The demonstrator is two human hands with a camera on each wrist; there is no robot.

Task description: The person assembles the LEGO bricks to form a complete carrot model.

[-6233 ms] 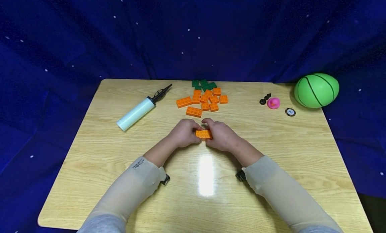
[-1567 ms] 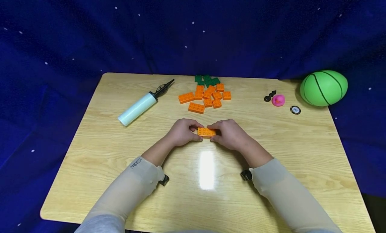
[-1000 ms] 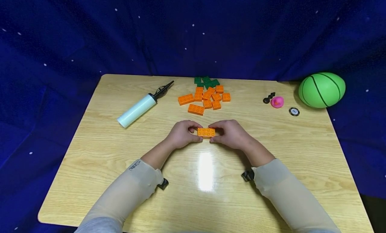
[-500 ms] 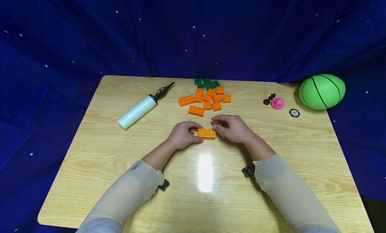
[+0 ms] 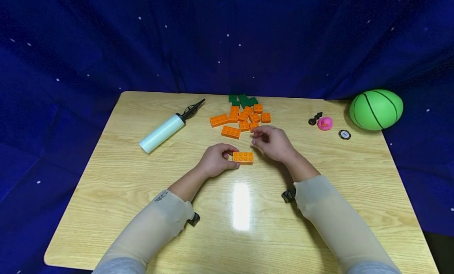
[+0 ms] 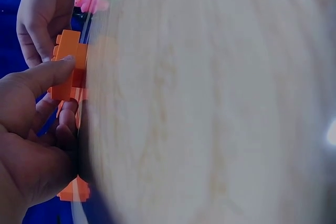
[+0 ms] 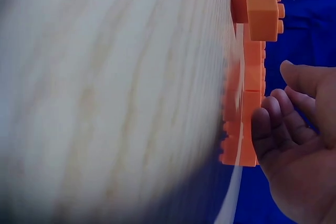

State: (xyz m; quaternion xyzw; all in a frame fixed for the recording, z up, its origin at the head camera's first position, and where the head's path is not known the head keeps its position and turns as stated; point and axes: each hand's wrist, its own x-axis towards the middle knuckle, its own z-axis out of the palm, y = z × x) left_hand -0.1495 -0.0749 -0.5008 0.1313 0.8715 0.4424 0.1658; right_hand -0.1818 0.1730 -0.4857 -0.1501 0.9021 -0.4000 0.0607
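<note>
My left hand (image 5: 216, 159) pinches an orange building brick (image 5: 243, 157) with two rows of studs by its left end, thumb on the near side. In the left wrist view this long brick (image 6: 68, 66) sits on a smaller orange brick (image 6: 80, 62), which rests on the table. My right hand (image 5: 274, 142) is apart from it, farther back, its fingers loosely bent and holding nothing. Its fingertips hover close to a small orange brick (image 5: 253, 125) at the front of a loose group. The right wrist view shows a gap between thumb and fingers.
Several orange bricks (image 5: 230, 132) lie beyond the hands, with dark green bricks (image 5: 243, 100) behind them. A hand pump (image 5: 163, 133) lies left. At right are a black piece (image 5: 315, 118), a pink rubber duck (image 5: 325, 123), a poker chip (image 5: 344, 135) and a green ball (image 5: 376, 109).
Both hands were on the orange brick a second ago. My right hand has let go and moved back towards the loose bricks. The left hand keeps its grip in place.
</note>
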